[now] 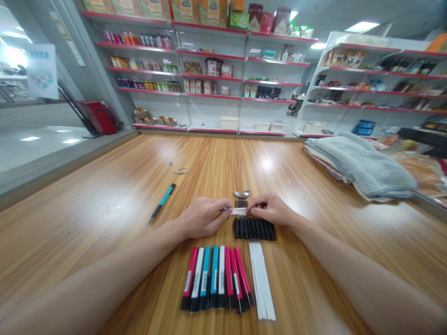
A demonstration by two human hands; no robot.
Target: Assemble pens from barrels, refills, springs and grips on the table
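On the wooden table (104, 209) both my hands meet over a short row of small white parts (239, 212). My left hand (202, 216) pinches at the row's left end, fingers curled. My right hand (270, 209) is curled at its right end, fingertips on the parts. Just behind lie a row of small dark parts (240, 203) and a fan of silver clips (241, 194). In front of my hands lies a row of black pen caps (254, 228). Nearer me lie several pen barrels in pink, white and teal (216, 277) and several thin white refills (261, 279).
An assembled teal pen (161, 203) lies to the left, with a small ring (181, 170) and a tiny metal bit (170, 162) farther back. Folded cloths (363, 167) are stacked at the right. Shop shelves (209, 83) with goods line the back wall.
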